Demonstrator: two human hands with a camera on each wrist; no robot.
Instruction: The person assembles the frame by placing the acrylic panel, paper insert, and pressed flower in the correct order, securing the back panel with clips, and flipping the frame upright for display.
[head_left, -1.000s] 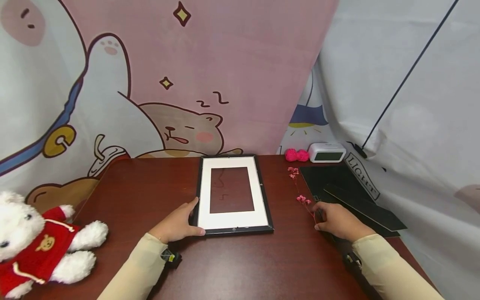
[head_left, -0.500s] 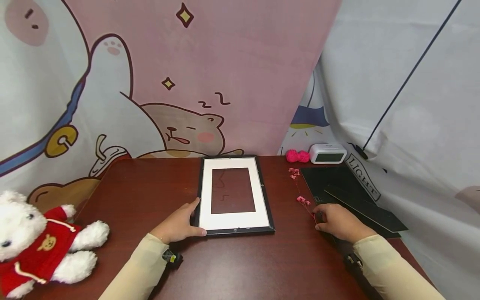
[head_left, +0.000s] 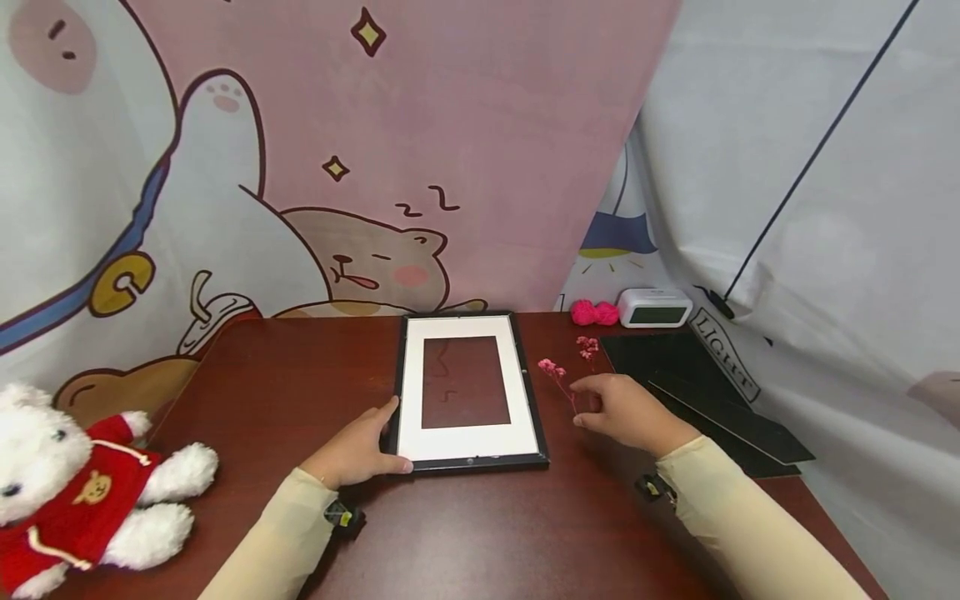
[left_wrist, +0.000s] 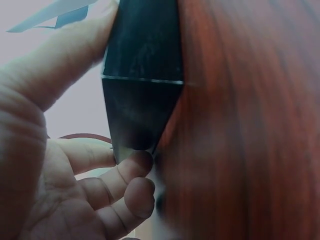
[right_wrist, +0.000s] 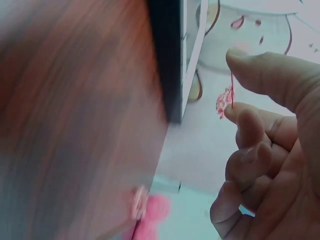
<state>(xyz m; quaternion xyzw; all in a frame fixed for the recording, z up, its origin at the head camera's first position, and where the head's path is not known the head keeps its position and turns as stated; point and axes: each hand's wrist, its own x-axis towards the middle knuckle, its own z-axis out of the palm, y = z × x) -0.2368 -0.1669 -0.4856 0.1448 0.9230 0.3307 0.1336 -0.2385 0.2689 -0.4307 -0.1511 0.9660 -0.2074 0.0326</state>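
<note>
In the head view a black picture frame [head_left: 529, 400] with a white mat [head_left: 467, 444] inside lies flat on the table. My left hand [head_left: 354, 447] holds its near left corner, thumb at the near edge and fingers along the left side. The left wrist view shows the black frame corner [left_wrist: 142, 100] between that thumb and the curled fingers. Right of the frame, my right hand [head_left: 633, 414] pinches the thin stem of a pink flower sprig [head_left: 553, 369] between thumb and forefinger, raised over the table. A second pink flower sprig [head_left: 588, 346] lies behind that hand.
Black boards [head_left: 731, 417] lie at the right, one partly over another. Behind them stand a white digital clock [head_left: 655, 307] and pink pompoms [head_left: 594, 312]. A white plush bear [head_left: 90, 487] in red sits at the left edge. A printed cloth hangs behind the table.
My right hand has lifted one flower sprig from beside the black boards and moved it left and away from me, toward the picture frame. My left hand stays at the frame corner.
</note>
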